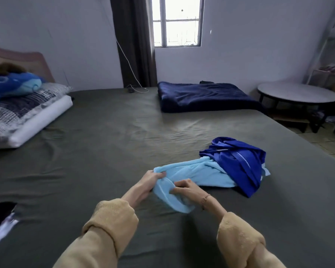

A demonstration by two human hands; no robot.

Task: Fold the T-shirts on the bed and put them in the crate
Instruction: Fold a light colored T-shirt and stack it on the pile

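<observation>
Light shirt (197, 174) lies bunched on the bed (104, 144), its far end under the dark shirt (240, 161). Your left hand (150, 182) and right hand (184, 187) each grip its near edge, fingers curled.

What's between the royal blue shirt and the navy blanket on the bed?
Nothing: only bare, wrinkled olive sheet separates the royal blue shirt from the navy blanket, per the head view.

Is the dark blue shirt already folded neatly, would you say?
No, the dark blue shirt lies crumpled, partly on the light blue shirt.
</observation>
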